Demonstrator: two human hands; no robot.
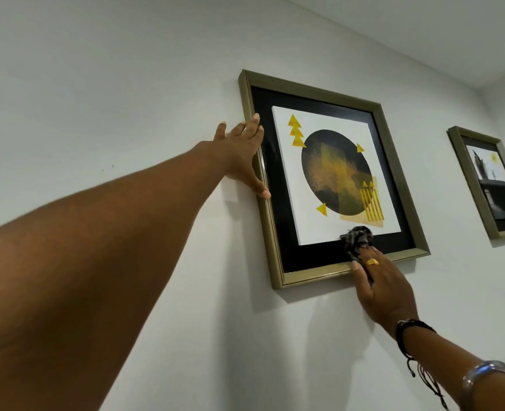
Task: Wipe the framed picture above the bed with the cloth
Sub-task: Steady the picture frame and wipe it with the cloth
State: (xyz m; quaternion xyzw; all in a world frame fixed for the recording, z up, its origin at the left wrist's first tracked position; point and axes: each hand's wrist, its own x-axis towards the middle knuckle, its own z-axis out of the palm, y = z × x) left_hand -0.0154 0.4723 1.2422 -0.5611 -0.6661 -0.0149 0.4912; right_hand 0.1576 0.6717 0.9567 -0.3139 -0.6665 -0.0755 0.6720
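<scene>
A framed picture (328,161) hangs on the white wall: gold frame, black mat, a dark circle with yellow triangles on white. My left hand (242,152) lies flat against the frame's left side, fingers spread, thumb resting on the frame's edge. My right hand (378,289) reaches up at the frame's bottom edge and grips a bunched black-and-white checked cloth (358,237). The cloth presses on the glass at the lower right of the print, over the black mat.
A second, smaller gold-framed picture (488,185) hangs to the right on the same wall. A side wall meets this wall at the far right. The ceiling runs across the top right. My right wrist wears dark cords and a metal bangle.
</scene>
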